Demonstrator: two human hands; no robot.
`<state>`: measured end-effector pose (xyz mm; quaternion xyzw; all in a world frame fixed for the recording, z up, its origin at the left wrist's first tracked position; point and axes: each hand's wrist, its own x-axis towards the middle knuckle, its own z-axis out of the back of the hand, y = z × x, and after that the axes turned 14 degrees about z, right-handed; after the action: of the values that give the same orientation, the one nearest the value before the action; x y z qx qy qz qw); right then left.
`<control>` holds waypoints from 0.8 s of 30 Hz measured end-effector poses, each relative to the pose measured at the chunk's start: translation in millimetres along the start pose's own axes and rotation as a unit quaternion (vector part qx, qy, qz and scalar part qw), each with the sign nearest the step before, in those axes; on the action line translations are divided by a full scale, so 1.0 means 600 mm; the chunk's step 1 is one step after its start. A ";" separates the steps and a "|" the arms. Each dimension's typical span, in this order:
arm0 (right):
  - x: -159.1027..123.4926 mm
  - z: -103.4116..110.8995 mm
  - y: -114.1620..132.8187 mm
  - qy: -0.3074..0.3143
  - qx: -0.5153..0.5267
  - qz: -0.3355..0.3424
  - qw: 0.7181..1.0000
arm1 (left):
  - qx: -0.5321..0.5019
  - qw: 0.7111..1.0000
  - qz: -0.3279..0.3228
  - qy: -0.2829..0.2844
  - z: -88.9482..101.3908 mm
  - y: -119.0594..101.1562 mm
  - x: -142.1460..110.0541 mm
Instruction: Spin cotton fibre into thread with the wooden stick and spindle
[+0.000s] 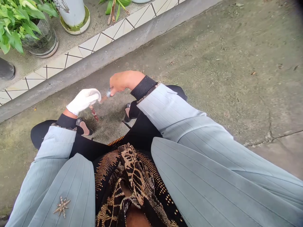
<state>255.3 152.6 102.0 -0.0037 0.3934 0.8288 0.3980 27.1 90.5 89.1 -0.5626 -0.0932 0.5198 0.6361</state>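
My left hand (85, 99) wears a white glove, and its fingers are curled closed. A short brownish stick-like piece (103, 99) reaches from its fingertips toward my right hand (120, 81). That hand is bare and bent down at the wrist, its fingers closed at a silvery band (108, 92) that looks like wound wire, at the end of the stick. Below the gloved hand shows a narrow reddish-brown piece (94, 113) with pale marks; whether it hangs from the glove or lies on the ground I cannot tell. The grip inside the glove is hidden.
Grey concrete ground (224, 63) spreads around my feet. Ahead runs a raised kerb (99, 61) edged with white tiles (91, 42). Behind it stand a leafy plant in a glass pot (42, 41) and a white pot on a saucer (81, 26). My black-clad knees flank the hands.
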 end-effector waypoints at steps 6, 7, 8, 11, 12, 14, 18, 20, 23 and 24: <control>-0.043 0.025 0.034 0.215 0.140 0.063 0.965 | -0.045 0.999 0.003 -0.013 0.004 0.014 0.014; -0.049 0.031 0.038 0.177 0.169 0.101 0.964 | -0.059 0.998 0.002 -0.028 0.004 0.018 0.017; -0.054 0.035 0.039 0.119 0.198 0.134 0.964 | -0.075 0.996 0.000 -0.049 0.004 0.021 0.020; -0.057 0.042 0.036 -0.084 0.271 0.163 0.945 | -0.121 0.988 -0.014 -0.097 0.004 0.026 0.026; -0.054 0.042 0.033 -0.137 0.292 0.158 0.933 | -0.134 0.986 -0.018 -0.098 0.003 0.026 0.027; -0.046 0.040 0.028 -0.187 0.323 0.143 0.917 | -0.148 0.986 -0.018 -0.074 0.002 0.023 0.026; -0.031 0.042 0.024 -0.233 0.309 0.073 0.919 | -0.162 0.987 -0.007 -0.023 -0.004 0.013 0.019; -0.028 0.044 0.025 -0.250 0.270 0.030 0.929 | -0.155 0.988 0.003 0.012 -0.006 0.007 0.014; -0.025 0.045 0.024 -0.249 0.127 -0.014 0.960 | -0.138 0.989 0.001 0.051 -0.004 0.000 0.006; -0.024 0.044 0.023 -0.234 0.065 -0.023 0.970 | -0.135 0.989 -0.002 0.055 -0.002 -0.001 0.004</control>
<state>264.0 155.2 133.9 0.2077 0.3422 0.7699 0.4970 29.1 91.6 88.0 -0.6706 -0.1290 0.4695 0.5597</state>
